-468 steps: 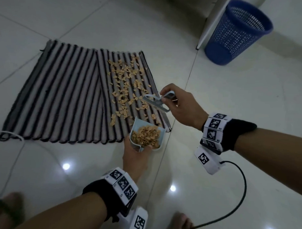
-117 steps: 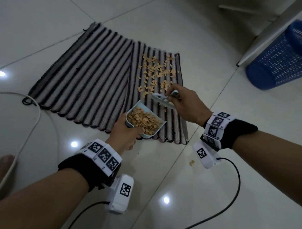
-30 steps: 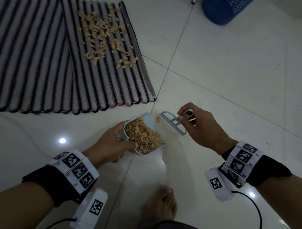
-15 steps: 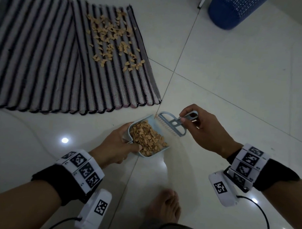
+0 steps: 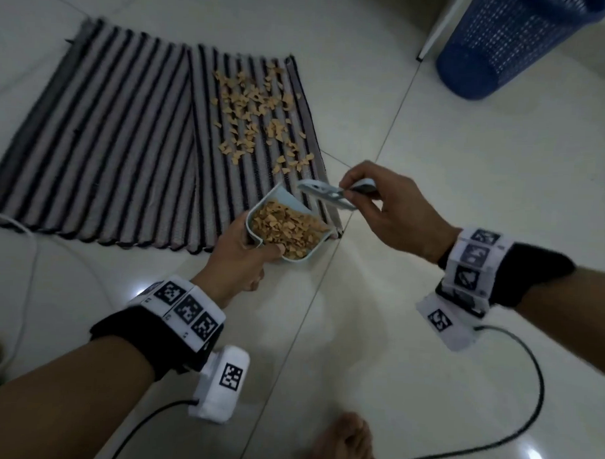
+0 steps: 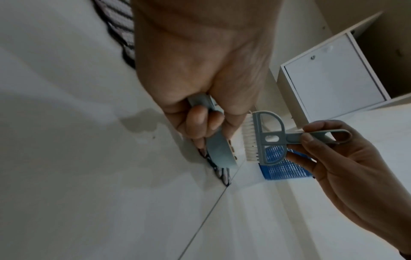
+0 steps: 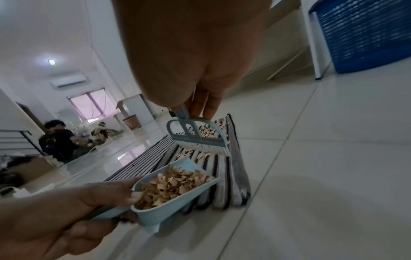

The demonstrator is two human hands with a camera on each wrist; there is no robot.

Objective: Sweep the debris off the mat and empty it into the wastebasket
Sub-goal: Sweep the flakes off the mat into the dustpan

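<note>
My left hand (image 5: 240, 253) grips the handle of a light blue dustpan (image 5: 287, 225) heaped with tan chips, held at the near right corner of the striped mat (image 5: 109, 136). My right hand (image 5: 371, 197) pinches the handle of a small blue-grey brush (image 5: 324, 194) just above the pan's far edge. The brush (image 7: 199, 139) hangs bristles down over the mat (image 7: 224, 168); the dustpan (image 7: 169, 193) sits below it. Loose tan debris (image 5: 257, 121) is scattered over the mat's right part. A blue mesh wastebasket (image 5: 506, 44) stands at the far right.
White tiled floor (image 5: 466, 200) surrounds the mat. A white furniture leg (image 5: 438, 31) stands left of the wastebasket. Cables (image 5: 493, 425) trail from my wrists. My bare foot (image 5: 345, 443) is at the bottom edge. A white cabinet (image 6: 333, 84) shows in the left wrist view.
Both hands have carried the dustpan and the brush from the bare floor back to the mat's near right corner. The view has swung so the wastebasket shows more fully.
</note>
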